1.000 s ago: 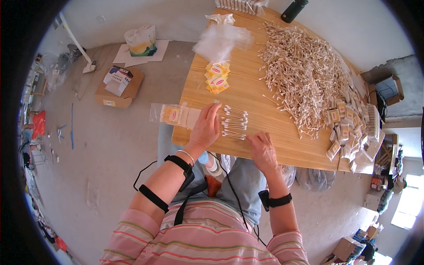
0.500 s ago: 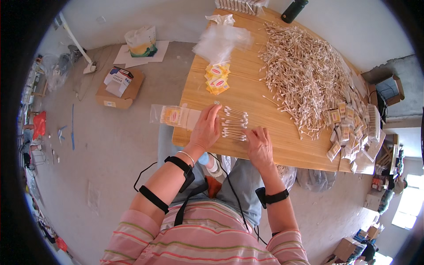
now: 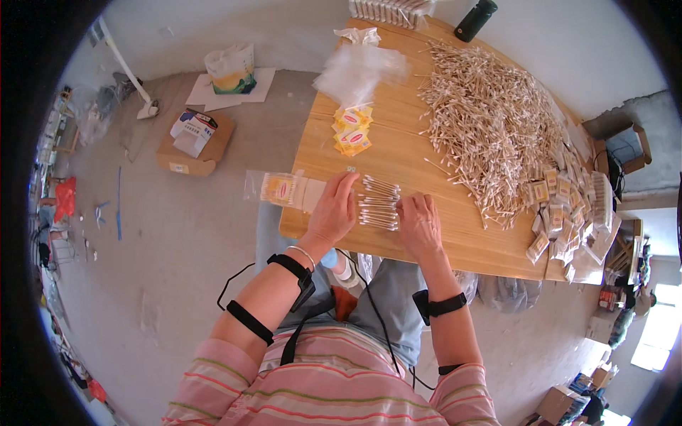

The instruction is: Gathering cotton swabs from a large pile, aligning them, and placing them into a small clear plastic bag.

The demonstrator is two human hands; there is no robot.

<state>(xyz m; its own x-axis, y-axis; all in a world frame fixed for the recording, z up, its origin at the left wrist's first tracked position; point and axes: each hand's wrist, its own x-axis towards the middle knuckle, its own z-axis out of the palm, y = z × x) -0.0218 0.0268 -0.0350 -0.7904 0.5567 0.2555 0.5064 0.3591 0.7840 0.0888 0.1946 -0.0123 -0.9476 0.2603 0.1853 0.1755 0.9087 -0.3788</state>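
Head cam view, clock centred on the little row of cotton swabs (image 3: 379,211) lying on the wooden table (image 3: 398,153): one row, maybe a dozen or so, packed too tight for me to count for sure. Two hands on it. Left hand (image 3: 336,206) is at 9 o'clock, fingers straight and together beside the swab ends, not wrapped around anything I can see. Right hand (image 3: 419,219) sits at 3, fingers bent in at the other ends; can't tell if it's pinching a swab.

Rest of the count: one clear packet of swabs (image 3: 278,189) at 9 to 10, one overlapping stack of yellow cards (image 3: 352,133) at 11, one pile of clear bags (image 3: 361,71) near 12, one dark bottle (image 3: 475,20) at 1, one massive swab heap (image 3: 490,117) at 2, and a bunch of small packs (image 3: 558,206) around 3, way too jumbled to number.

Edges: the clear packet pokes out past the table's left edge. Front edge is close by at 6, with a thin bare strip before it. Roomiest bare wood is from 1 to 4, between the row and the heap.
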